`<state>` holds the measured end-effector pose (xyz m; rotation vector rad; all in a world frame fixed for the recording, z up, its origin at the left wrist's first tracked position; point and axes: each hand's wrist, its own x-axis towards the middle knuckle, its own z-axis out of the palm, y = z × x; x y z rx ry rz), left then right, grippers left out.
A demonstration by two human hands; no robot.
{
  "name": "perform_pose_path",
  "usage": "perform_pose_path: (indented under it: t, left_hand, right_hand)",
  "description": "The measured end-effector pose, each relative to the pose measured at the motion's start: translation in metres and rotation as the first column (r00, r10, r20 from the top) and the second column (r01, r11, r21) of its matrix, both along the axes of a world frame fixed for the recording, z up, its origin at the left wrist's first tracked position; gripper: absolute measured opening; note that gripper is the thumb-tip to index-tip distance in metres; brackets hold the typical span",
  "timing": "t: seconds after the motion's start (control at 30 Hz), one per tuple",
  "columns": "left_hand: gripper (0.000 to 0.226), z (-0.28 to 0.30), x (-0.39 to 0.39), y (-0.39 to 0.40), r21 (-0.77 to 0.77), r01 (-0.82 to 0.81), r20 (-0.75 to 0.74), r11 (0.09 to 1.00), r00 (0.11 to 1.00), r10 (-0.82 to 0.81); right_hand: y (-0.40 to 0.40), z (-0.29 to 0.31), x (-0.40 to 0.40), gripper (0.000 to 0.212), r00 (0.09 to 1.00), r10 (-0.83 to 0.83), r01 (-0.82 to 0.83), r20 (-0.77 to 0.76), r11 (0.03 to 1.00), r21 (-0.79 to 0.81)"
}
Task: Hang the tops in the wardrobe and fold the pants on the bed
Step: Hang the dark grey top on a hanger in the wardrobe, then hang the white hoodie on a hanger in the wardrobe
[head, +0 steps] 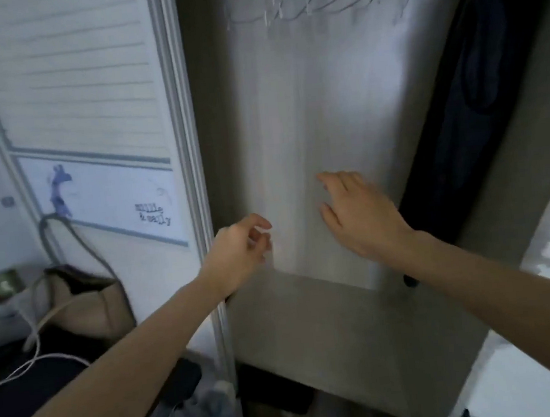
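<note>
Head view, blurred: white top (pixel 326 129) already hung inside wardrobe (pixel 211 120) beside dark garment (pixel 477 88), left hand (pixel 237 252) pinching its lower edge, right hand (pixel 358 210) flat and spread against cloth; likely smoothing, pants and bed unseen.

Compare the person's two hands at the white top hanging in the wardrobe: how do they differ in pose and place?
The left hand has curled fingers at the left edge of the white top, near its hem, seemingly pinching it; the right hand lies flat on the cloth with straight fingers. The left hand sits lower; the right hand sits higher, nearer the dark garment. Both are bare and reach forward to the same top.
</note>
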<state>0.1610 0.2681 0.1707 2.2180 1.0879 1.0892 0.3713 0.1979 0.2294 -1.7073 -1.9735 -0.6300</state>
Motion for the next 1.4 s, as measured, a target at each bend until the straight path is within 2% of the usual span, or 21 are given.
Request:
perform_pose_path:
  t: [0.17,0.37,0.5,0.73,0.83,0.97,1.1,1.2,1.3,1.4]
  left_hand:
    - [0.016,-0.064,-0.093,-0.093,-0.176,-0.263,-0.095,0.949,0.964,0.249]
    - [0.012,-0.118,-0.184,-0.184,-0.296,-0.471,-0.226,0.831,0.880,0.419]
    - [0.014,-0.140,-0.230,-0.216,-0.357,-0.544,-0.274,0.759,0.838,0.472]
    - [0.014,-0.168,-0.322,-0.254,-0.403,-0.622,-0.226,0.671,0.778,0.586]
    - [0.014,-0.183,-0.371,-0.276,-0.430,-0.659,-0.201,0.616,0.736,0.647]
    - [0.013,-0.207,-0.430,-0.312,-0.488,-0.731,-0.206,0.477,0.627,0.751]
    - [0.011,-0.239,-0.475,-0.361,-0.558,-0.784,-0.249,0.270,0.469,0.847]
    - [0.014,-0.269,-0.499,-0.410,-0.606,-0.791,-0.270,0.085,0.305,0.913]
    - [0.016,-0.297,-0.519,-0.460,-0.666,-0.737,-0.247,-0.117,0.070,0.966]
    - [0.013,-0.323,-0.540,-0.507,-0.693,-0.661,-0.298,-0.288,-0.101,0.949]
  right_hand:
    - [-0.035,-0.067,-0.068,0.045,0.972,0.228,-0.233,-0.053,0.967,-0.102]
    - [-0.069,-0.125,-0.153,0.040,0.894,0.434,-0.448,-0.112,0.870,-0.206]
    - [-0.081,-0.148,-0.204,0.038,0.836,0.529,-0.548,-0.144,0.796,-0.257]
    - [-0.093,-0.174,-0.330,0.038,0.719,0.679,-0.688,-0.149,0.666,-0.289]
    - [-0.103,-0.189,-0.400,0.038,0.640,0.753,-0.754,-0.152,0.579,-0.310]
    - [-0.124,-0.214,-0.487,0.038,0.516,0.836,-0.829,-0.186,0.433,-0.353]
    - [-0.153,-0.242,-0.561,0.038,0.359,0.905,-0.876,-0.227,0.242,-0.417]
    - [-0.176,-0.264,-0.615,0.036,0.211,0.949,-0.882,-0.235,0.081,-0.464]
    - [-0.195,-0.284,-0.664,0.036,0.103,0.960,-0.855,-0.261,-0.049,-0.517]
    - [-0.217,-0.305,-0.702,0.037,0.070,0.954,-0.798,-0.293,-0.123,-0.589]
